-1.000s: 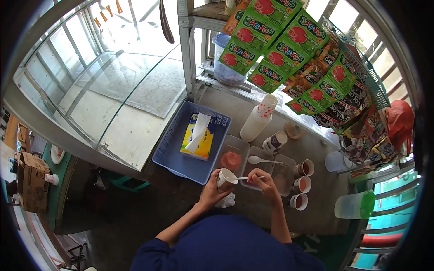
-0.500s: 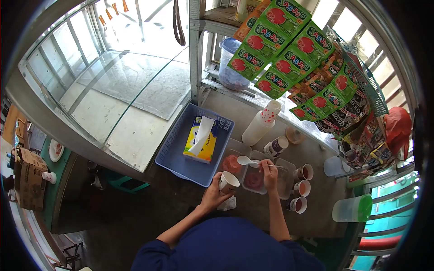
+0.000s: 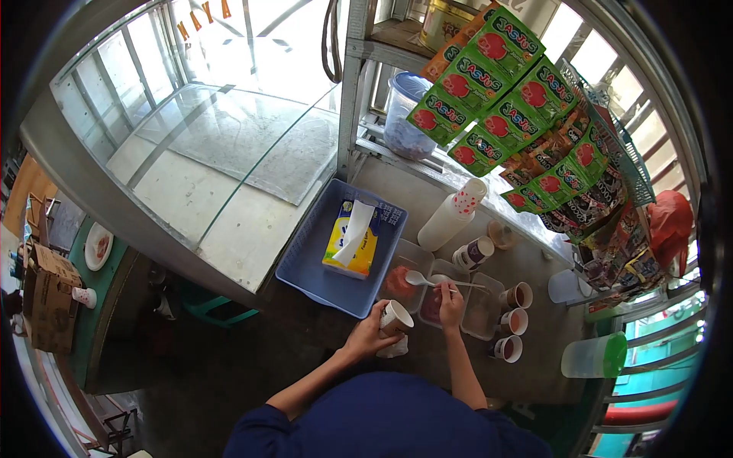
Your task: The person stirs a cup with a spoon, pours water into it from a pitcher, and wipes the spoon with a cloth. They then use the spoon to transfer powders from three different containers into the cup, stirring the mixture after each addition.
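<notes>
My left hand [image 3: 365,340] is wrapped around a tilted paper cup [image 3: 396,317], its mouth turned up to the right. In my right hand [image 3: 451,307] is a white plastic spoon [image 3: 417,278], its bowl over the edge between two clear tubs. The left tub holds a red, shredded-looking food [image 3: 398,282]; the middle one holds something purple [image 3: 431,307], partly hidden by my right hand. A third clear tub [image 3: 481,324] sits to the right, with a thin handle across it. Crumpled clear plastic [image 3: 394,349] shows below the cup.
Three filled paper cups [image 3: 514,321] line the right side of the tubs. Behind stand more paper cups [image 3: 473,253] and a tall white cup stack [image 3: 450,217]. A blue basket [image 3: 305,284] holds a tissue pack [image 3: 353,243]. Drink sachets [image 3: 489,114] hang above; a green-lidded container [image 3: 592,356] stands right.
The view has shifted slightly, so the surroundings sit a little further right. My left hand and its cup have moved slightly closer to the tubs. The spoon remains in my right hand.
</notes>
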`<state>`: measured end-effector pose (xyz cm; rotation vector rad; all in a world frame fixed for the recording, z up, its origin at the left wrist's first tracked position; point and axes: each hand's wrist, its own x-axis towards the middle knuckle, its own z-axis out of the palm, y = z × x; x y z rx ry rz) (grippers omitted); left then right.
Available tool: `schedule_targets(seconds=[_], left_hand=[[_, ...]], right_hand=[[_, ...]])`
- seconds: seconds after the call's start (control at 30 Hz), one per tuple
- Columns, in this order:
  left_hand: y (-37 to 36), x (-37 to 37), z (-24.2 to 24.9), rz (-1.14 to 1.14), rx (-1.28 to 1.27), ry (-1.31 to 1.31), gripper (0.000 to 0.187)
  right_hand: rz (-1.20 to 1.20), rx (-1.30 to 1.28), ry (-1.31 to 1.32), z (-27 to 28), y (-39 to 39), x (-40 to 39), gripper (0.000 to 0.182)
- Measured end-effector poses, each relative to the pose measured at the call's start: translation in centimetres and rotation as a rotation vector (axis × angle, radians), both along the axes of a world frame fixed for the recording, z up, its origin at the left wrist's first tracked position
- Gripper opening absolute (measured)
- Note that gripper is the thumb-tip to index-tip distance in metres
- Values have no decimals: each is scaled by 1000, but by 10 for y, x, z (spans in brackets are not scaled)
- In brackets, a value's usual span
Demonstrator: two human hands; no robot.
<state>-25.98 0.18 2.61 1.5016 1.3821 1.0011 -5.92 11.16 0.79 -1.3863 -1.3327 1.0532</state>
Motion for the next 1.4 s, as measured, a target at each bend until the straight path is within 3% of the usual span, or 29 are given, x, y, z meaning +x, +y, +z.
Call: schedule_targets(seconds=[0.27, 0.5, 1.07, 1.27, 1.37, 1.4], left_hand=[[-11, -8, 3, -59, -22, -12, 78], [-23, -8, 10, -35, -113, -25, 78], [-26, 21, 35, 152, 255, -149, 81], [-23, 41, 36, 200, 275, -170, 82], [-23, 46, 42, 201, 275, -133, 82], [-23, 47, 43, 190, 264, -92, 82]], right_hand=[[-54, -11, 205, 14, -8, 5, 26], [-90, -112, 501, 71, -19, 11, 24], [19, 49, 672, 134, -64, 32, 26], [112, 59, 579, 139, -75, 55, 25], [589, 221, -189, 168, -77, 56, 16], [595, 226, -191, 169, -75, 55, 16]])
